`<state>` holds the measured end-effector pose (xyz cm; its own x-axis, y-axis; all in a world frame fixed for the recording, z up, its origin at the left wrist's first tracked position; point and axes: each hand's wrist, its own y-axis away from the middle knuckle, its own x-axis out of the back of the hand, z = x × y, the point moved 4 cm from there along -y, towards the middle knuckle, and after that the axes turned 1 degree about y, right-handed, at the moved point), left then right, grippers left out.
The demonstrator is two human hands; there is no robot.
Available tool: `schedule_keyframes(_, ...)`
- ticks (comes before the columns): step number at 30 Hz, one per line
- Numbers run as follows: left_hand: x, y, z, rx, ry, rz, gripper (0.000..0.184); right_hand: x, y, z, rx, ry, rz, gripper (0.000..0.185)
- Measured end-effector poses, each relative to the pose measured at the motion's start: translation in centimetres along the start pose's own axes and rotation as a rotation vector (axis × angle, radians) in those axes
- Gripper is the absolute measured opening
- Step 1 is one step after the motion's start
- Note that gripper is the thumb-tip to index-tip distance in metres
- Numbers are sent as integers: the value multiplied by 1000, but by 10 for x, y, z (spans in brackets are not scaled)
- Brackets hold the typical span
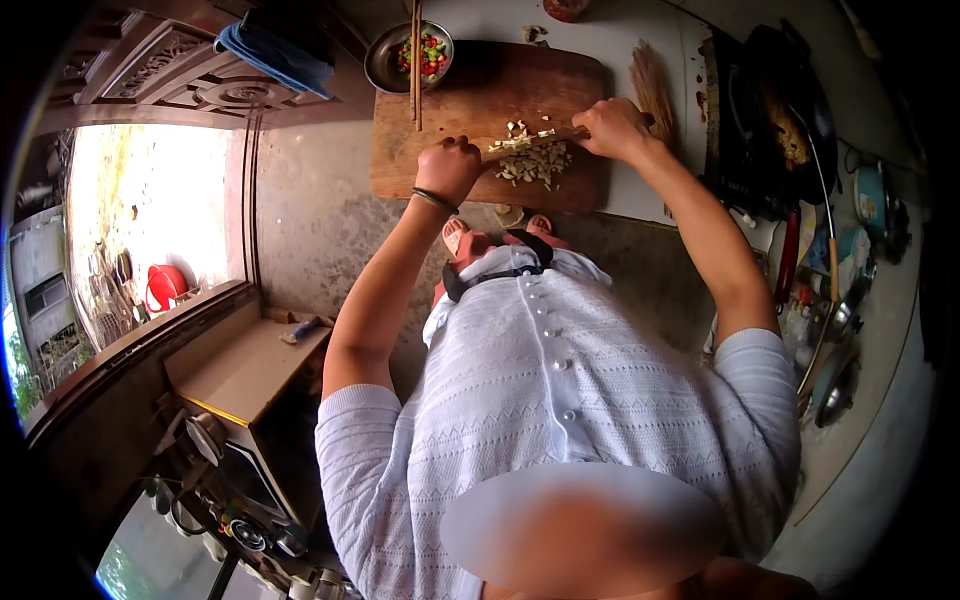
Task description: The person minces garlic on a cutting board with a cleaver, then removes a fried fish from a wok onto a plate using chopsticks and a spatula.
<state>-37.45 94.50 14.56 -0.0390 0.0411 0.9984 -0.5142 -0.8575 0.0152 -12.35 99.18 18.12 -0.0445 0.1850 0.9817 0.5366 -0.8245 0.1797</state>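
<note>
A wooden cutting board (480,90) lies in front of me with a heap of pale chopped pieces (540,167) on it. My right hand (615,130) is closed around the handle end of a knife (570,134), seen nearly edge-on above the pieces. At the knife's other end my left hand (450,170), with a dark bracelet at the wrist, is closed in a fist. Some pale bits lie along the blade. Past the board's far left corner stands a metal bowl (375,66) of chopped red and green pieces, with chopsticks (416,60) lying across it.
A straw brush (652,85) lies right of the board, near a dark stove with a wok (790,130). A long-handled utensil (832,230) reaches along the right side. On the left are a wooden cabinet (240,365), a blue cloth (275,58) and a bright doorway.
</note>
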Motion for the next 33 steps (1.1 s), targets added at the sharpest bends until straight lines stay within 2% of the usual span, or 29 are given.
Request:
schedule_keyframes(4, -10, 1, 5, 32, -20, 110, 44, -16, 2, 8, 2, -49, 3, 17)
schedule_keyframes(8, -1, 3, -6, 45, 37, 148, 43, 16, -5, -5, 42, 14, -14, 19)
schedule_keyframes(11, -2, 6, -5, 74, 41, 116, 43, 21, -11, -6, 31, 85, -40, 19)
schedule_keyframes(16, -7, -4, 4, 67, 8, 125, 43, -12, -12, 15, 63, -4, 46, 17)
schedule_keyframes(19, -6, -1, 3, 42, 5, 49, 43, -13, -2, 10, 54, -6, 56, 18)
schedule_keyframes(20, -3, -2, -1, 36, -5, 28, 43, -9, -5, 8, 57, -3, 59, 18)
schedule_keyframes(21, 4, 4, -3, 38, 3, 118, 44, 9, 3, -4, 33, 8, 22, 19)
schedule_keyframes(23, 5, 10, -1, -10, 36, 149, 45, 33, 27, -25, -19, 52, -60, 21)
schedule_keyframes(25, -2, 14, 2, -54, 62, 197, 46, 21, 35, -25, -61, 24, -56, 20)
schedule_keyframes(28, -2, 7, 4, -76, 57, 116, 44, 8, 40, -20, -116, -5, -37, 19)
schedule_keyframes(33, -14, 6, 18, -79, -14, 107, 40, -37, 42, 0, -119, -67, 35, 18)
